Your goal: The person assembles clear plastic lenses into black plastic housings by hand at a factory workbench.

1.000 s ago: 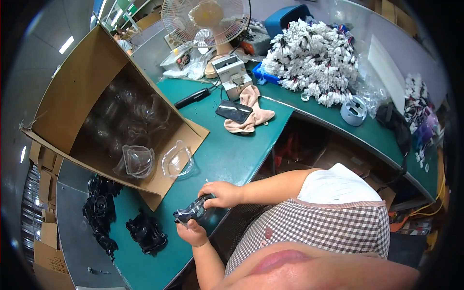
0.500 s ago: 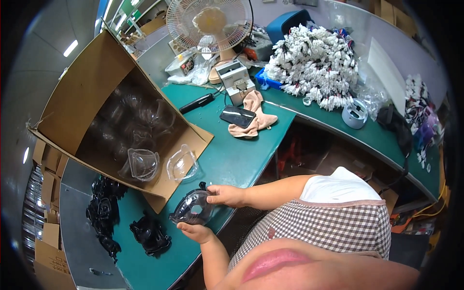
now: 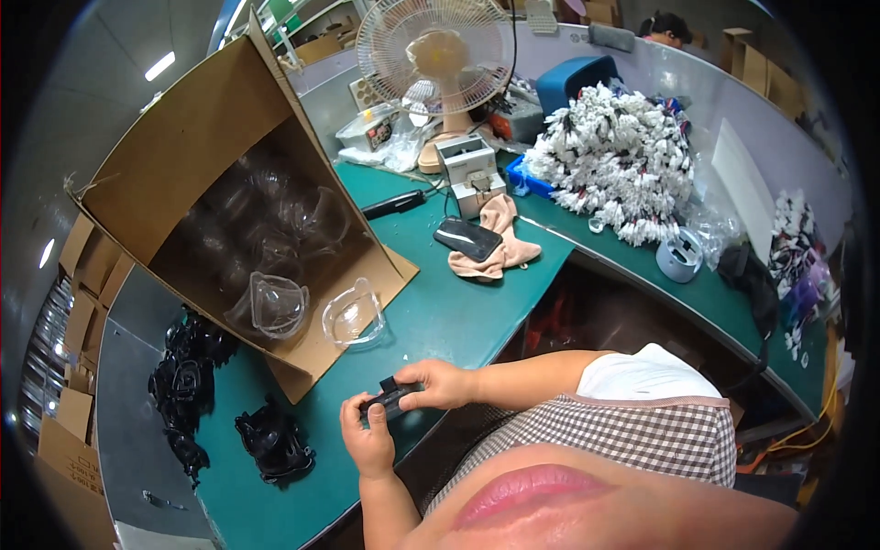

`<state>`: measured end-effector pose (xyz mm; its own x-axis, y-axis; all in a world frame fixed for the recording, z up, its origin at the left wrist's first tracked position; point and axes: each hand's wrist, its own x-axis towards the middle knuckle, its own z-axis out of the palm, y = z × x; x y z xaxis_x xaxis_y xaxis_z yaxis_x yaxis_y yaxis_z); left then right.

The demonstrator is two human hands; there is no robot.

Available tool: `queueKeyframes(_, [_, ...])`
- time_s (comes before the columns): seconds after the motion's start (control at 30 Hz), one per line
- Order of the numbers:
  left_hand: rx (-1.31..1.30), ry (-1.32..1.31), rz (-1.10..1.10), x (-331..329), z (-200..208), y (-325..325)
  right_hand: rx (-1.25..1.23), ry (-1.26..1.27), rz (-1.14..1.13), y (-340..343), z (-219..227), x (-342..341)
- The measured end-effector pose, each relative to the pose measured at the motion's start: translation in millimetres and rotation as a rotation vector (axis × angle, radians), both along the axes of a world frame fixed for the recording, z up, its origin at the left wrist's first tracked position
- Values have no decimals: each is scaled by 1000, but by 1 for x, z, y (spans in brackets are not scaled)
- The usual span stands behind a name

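Note:
Between both hands is a black plastic housing (image 3: 392, 401), turned almost edge-on, with a small black tab standing up from it. Its clear domed cover cannot be made out at this angle. My right hand (image 3: 434, 383) grips the right end, thumb pressed along the side. At the left end my left hand (image 3: 365, 429) holds it, thumb up against the near face. A black plastic part (image 3: 273, 442) lies on the green table to the left, before a heap of similar black parts (image 3: 188, 385). A loose clear plastic cover (image 3: 354, 313) rests on the carton's flap, beyond the hands.
A large carton (image 3: 206, 137) on its side holds several clear covers (image 3: 278, 305). Farther back are a phone (image 3: 467, 239) on a pink cloth (image 3: 498, 261), a grey device (image 3: 472, 170), a fan (image 3: 435, 60) and a pile of white connectors (image 3: 614, 165).
The held piece has turned from showing its clear dome to lying nearly edge-on. My left hand has risen toward my right hand and wrapped round the end. The whole view has shifted slightly.

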<state>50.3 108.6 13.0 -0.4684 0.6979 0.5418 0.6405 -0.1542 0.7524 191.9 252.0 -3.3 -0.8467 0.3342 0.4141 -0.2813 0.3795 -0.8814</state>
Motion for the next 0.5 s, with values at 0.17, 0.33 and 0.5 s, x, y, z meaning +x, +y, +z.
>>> queueKeyframes(0.17, [-89, 84, -70, 0, 9, -15, -6, 112, -61, -12, -6, -2])
queueKeyframes(0.33, [-45, 31, 20, 10, -4, -13, 105, 90, -97, -10, -8, -10])
queueKeyframes(0.5, [107, 10, 29, 5, -36, -15, 337, 44, -111, -23, -8, -7])
